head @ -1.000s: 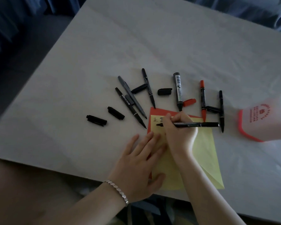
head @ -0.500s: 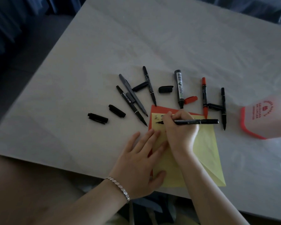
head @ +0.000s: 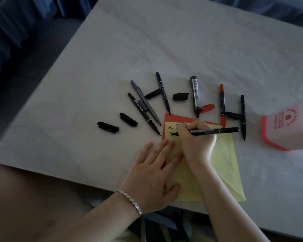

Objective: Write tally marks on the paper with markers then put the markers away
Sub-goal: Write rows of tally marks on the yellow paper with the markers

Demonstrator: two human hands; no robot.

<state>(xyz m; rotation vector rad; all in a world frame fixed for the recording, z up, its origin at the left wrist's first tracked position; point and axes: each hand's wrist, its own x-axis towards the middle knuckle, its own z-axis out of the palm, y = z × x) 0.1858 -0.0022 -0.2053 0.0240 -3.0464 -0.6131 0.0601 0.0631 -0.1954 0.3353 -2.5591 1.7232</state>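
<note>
fingers [head: 183,127] of the right hand [head: 198,143] were curled round the black marker [head: 215,131], and under its tip a fresh dark stroke had appeared below the top row of marks on the yellow paper [head: 222,170], so the tallying seemed under way but unfinished. the left hand [head: 152,179] stayed flat, straight fingers pressing the paper's left side. the white container [head: 289,126] sat well apart at the right edge of the table [head: 164,41], its inside hidden, while the thick grey marker [head: 194,96] and others lay outside it.
</note>
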